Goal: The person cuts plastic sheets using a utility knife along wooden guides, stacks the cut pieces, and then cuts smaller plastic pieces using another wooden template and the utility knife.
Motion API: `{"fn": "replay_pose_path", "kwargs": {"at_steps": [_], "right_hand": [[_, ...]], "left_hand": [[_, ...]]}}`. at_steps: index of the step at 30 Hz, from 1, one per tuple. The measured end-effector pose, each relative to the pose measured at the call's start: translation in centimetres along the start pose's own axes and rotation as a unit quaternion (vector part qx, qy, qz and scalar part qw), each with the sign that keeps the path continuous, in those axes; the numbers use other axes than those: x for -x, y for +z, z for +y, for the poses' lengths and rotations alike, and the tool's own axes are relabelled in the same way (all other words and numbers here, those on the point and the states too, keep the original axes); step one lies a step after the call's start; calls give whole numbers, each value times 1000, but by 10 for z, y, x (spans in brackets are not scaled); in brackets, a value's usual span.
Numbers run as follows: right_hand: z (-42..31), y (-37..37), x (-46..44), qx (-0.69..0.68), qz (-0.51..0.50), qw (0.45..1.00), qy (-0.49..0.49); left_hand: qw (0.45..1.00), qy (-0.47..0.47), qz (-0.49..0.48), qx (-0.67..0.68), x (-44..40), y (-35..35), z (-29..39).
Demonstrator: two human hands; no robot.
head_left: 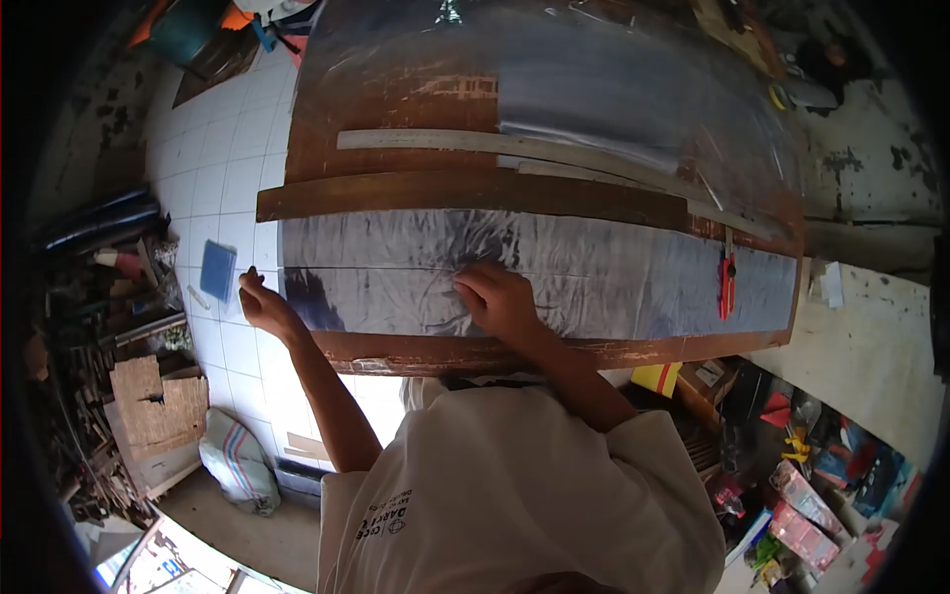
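Observation:
A long grey, crinkled sheet lies across the brown table, with a thin dark line running lengthwise along it. Over its middle, my right hand is closed, thumb and fingers together near the line; what they grip, if anything, is too small to tell. My left hand is raised beyond the sheet's left end, fingers pinched, with a small dark shape at their tips that I cannot identify. Along the sheet's far edge lies a brown wooden board. A red cutter rests on the sheet's right part.
Pale straight strips and clear plastic film lie farther back. A blue square object is on the white tiled floor at left, near scrap wood and a sack. Packages lie at lower right.

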State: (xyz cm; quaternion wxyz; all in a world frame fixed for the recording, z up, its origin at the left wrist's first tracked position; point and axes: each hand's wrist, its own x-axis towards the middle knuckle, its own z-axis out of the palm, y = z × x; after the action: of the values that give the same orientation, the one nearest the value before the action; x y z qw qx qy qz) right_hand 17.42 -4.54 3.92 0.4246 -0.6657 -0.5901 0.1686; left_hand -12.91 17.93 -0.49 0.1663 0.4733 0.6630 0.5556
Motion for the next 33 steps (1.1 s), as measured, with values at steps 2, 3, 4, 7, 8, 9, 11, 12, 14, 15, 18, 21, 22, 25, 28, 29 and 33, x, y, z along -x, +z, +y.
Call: {"fn": "replay_pose_path", "kwargs": {"at_steps": [2, 3, 4, 7, 8, 9, 11, 12, 14, 15, 18, 21, 22, 25, 28, 29, 33], "right_hand": [[1, -11, 18, -66, 29, 995, 66], [3, -14, 26, -144, 45, 981, 119], [13, -9, 35, -206, 39, 969, 132], [0, -17, 25, -457, -16, 851, 258], [-1, -20, 22, -526, -66, 805, 266], [-7, -24, 15, -525, -57, 807, 265], [-22, -32, 7, -760, -55, 573, 301], [-26, -40, 8, -761, -50, 574, 299], [-28, -60, 15, -819, -20, 525, 230], [-30, -69, 22, -839, 9, 497, 222], [-23, -85, 48, -796, 43, 570, 198], [-10, -112, 69, -615, 7, 758, 219], [-6, -120, 74, -491, -40, 832, 253], [0, -129, 85, -406, 24, 847, 342], [17, -136, 91, -377, 103, 849, 356], [24, -136, 92, -383, 153, 839, 356], [31, -144, 84, -347, 224, 824, 389]], "left_hand": [[996, 37, -61, -52, 23, -6, 47], [991, 54, -116, -42, 36, 0, 62], [978, 140, -155, 20, 57, 16, 70], [889, 276, -356, 80, 142, 26, 171], [860, 282, -405, 130, 175, 27, 202], [808, 348, -451, 148, 200, 26, 213], [755, 396, -496, 165, 229, 27, 220], [705, 408, -558, 156, 233, 28, 225], [646, 422, -619, 146, 234, 29, 228], [630, 467, -614, 92, 230, 30, 224], [620, 516, -591, -11, 211, 31, 229], [623, 344, -703, -9, 163, 29, 223], [577, 343, -739, 59, 133, 21, 238], [523, 358, -715, 295, 73, -45, 319], [362, 410, -700, 459, 55, -89, 368], [295, 410, -705, 498, 60, -95, 380], [114, 393, -723, 556, 80, -106, 409]]}}
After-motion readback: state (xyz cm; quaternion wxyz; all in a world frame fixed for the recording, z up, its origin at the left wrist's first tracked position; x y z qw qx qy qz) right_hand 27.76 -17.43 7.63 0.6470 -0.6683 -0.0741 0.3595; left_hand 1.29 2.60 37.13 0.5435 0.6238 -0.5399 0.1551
